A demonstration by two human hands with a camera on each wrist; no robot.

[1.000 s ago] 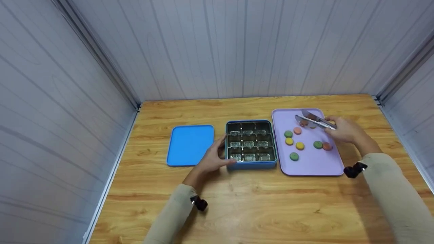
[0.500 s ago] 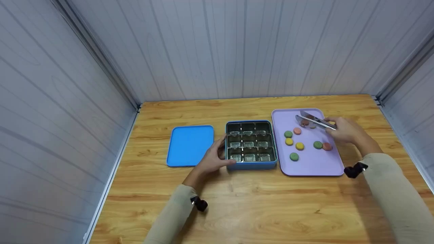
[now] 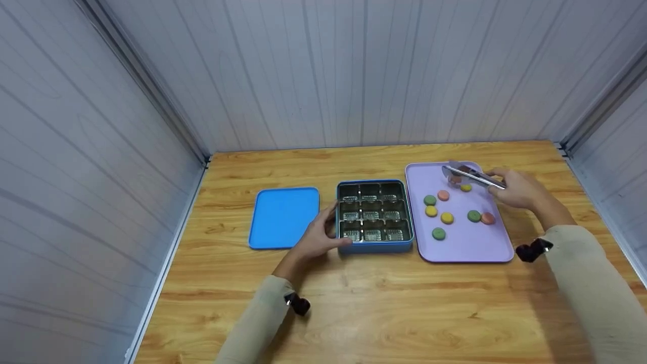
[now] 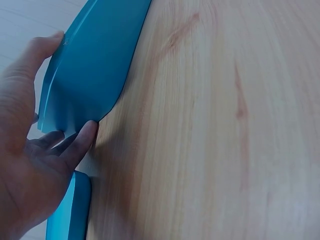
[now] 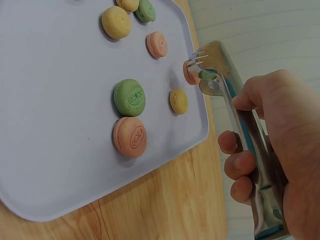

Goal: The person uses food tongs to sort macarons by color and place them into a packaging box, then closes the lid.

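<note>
My right hand grips metal tongs over the far end of a lilac tray. The tongs pinch a pink macaron held just above the tray. Several macarons lie on the tray: green, pink, small yellow. A blue tin with empty compartments sits left of the tray. My left hand holds its front left corner, thumb on the rim, a finger against the wall.
The tin's blue lid lies flat to the left of the tin. All of it rests on a wooden table boxed in by grey panel walls at the back and both sides. Bare wood stretches along the near side.
My right hand has lifted the tongs and pink macaron slightly up and toward the tray's far edge, uncovering a yellow macaron beneath. The left hand has stayed on the tin.
</note>
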